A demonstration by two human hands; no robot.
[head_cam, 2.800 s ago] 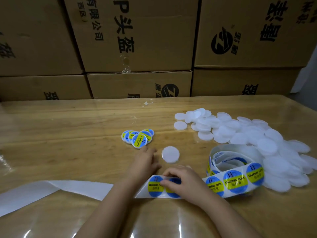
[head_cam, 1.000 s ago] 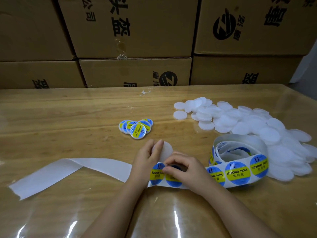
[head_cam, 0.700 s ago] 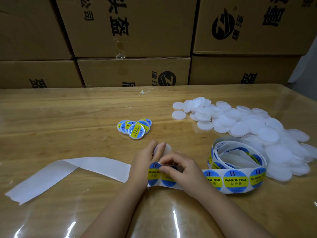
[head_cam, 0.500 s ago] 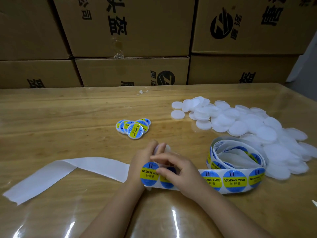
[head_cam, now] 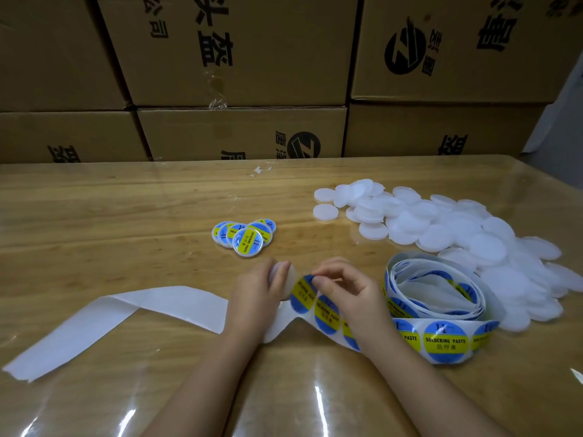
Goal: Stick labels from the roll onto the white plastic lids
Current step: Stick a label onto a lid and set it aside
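Note:
My left hand (head_cam: 257, 293) holds a blank white lid (head_cam: 291, 279) upright, its fingers curled round it. My right hand (head_cam: 350, 290) pinches the top edge of a round blue and yellow label (head_cam: 303, 296) that is lifted off the backing strip, right beside the lid. The label roll (head_cam: 438, 298) lies loosely coiled to the right, its strip running under my right wrist. A big heap of blank white lids (head_cam: 457, 234) spreads over the right of the table. Several labelled lids (head_cam: 244, 236) are piled just beyond my hands.
The empty white backing strip (head_cam: 104, 320) trails left across the wooden table (head_cam: 110, 216), which has a shiny clear cover. Stacked cardboard boxes (head_cam: 239, 74) wall off the far edge.
My left hand picked the single lid off the table and stood it up. My right hand peeled one label up from the strip towards the lid.

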